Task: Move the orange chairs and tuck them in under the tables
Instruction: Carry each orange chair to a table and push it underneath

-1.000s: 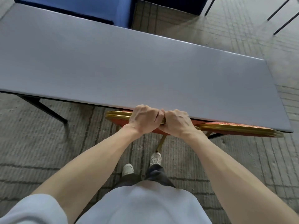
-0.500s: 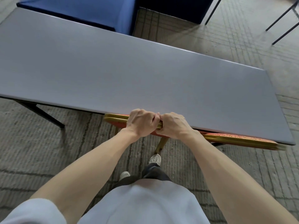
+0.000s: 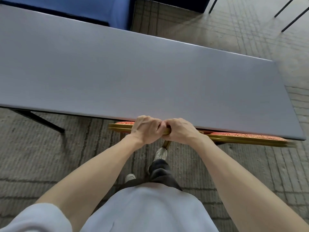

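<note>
The left hand (image 3: 145, 128) and right hand (image 3: 179, 131) gripped the orange chair's (image 3: 247, 136) gilt rail (image 3: 120, 128). Its patterned cushion lay under the smooth table's (image 3: 133, 72) near edge.

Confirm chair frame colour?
Gold chair frame, around orange-red patterned fabric; the head view shows it.

A blue chair (image 3: 93, 9) sits at eleven o'clock, thin black legs (image 3: 291, 24) at one o'clock, ribbed grey carpet (image 3: 41, 156) below.
</note>
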The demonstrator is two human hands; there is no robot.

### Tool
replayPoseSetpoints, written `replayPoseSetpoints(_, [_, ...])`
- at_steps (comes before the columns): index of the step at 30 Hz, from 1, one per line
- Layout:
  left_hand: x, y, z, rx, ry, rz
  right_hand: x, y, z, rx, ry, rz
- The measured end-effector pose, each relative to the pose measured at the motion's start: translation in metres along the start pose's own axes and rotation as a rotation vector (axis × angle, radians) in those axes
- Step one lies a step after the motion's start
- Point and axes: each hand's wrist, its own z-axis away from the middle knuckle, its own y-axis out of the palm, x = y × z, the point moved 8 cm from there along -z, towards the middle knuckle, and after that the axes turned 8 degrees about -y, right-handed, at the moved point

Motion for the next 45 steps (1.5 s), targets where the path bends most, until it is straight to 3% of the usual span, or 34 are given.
replayPoseSetpoints(6, [0.008, 0.006, -0.010, 0.253, -0.101, 0.069, -0.011, -0.012, 0.010, 0.114, 0.117, -0.499])
replayPoseSetpoints(10, [0.008, 0.006, -0.016, 0.357, -0.156, 0.028, -0.014, -0.014, 0.003, 0.253, 0.080, -0.351])
replayPoseSetpoints(14, [0.007, 0.004, -0.015, 0.324, -0.184, -0.007, -0.004, -0.018, -0.006, 0.308, 0.041, -0.219])
replayPoseSetpoints(22, [0.008, -0.001, -0.011, 0.269, -0.246, -0.015, -0.006, -0.017, -0.015, 0.352, 0.000, -0.226])
replayPoseSetpoints(29, [0.016, -0.011, -0.009, 0.305, -0.281, 0.034, -0.010, -0.025, -0.023, 0.316, 0.002, -0.323])
replayPoseSetpoints(33, [0.035, -0.039, -0.007, 0.225, -0.409, 0.174, 0.007, -0.043, -0.047, 0.222, -0.073, -0.398])
replayPoseSetpoints(39, [0.093, -0.104, 0.023, 0.127, -0.574, 0.192, 0.082, -0.050, -0.090, 0.182, -0.241, -0.444])
replayPoseSetpoints(45, [0.183, -0.185, 0.088, -0.002, -0.777, 0.178, 0.209, -0.040, -0.132, 0.202, -0.383, -0.437])
